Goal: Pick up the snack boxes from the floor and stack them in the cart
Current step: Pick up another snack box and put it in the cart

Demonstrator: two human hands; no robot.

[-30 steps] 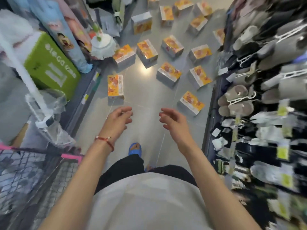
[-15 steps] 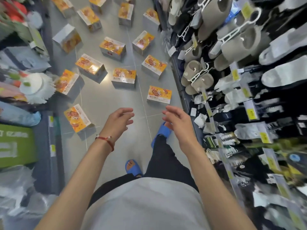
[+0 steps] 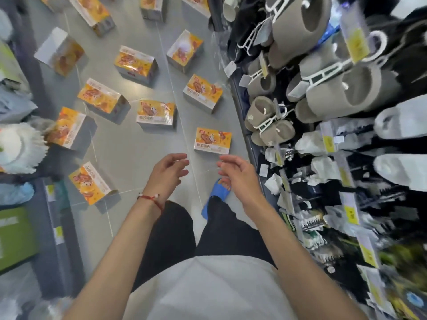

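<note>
Several orange and white snack boxes lie scattered on the grey tiled floor. The nearest box (image 3: 213, 140) lies just beyond my hands, close to the right-hand shelf. Another box (image 3: 89, 182) lies to the left of my left arm, and one more box (image 3: 156, 112) sits further up the aisle. My left hand (image 3: 166, 173) hovers in the air with relaxed fingers and holds nothing. My right hand (image 3: 238, 175) hovers beside it, also empty, fingers loosely spread. Both hands are above the floor, apart from every box. The cart is out of view.
A rack of grey slippers (image 3: 323, 72) and socks (image 3: 335, 181) lines the right side of the aisle. Low shelving with a green box (image 3: 16, 236) and a white mop head (image 3: 18, 146) lines the left. My blue sandal (image 3: 217, 195) stands on the floor.
My view has swung away from the cart and to the right, then moved closer to the boxes near the slipper rack. Both hands stay empty and advance with me.
</note>
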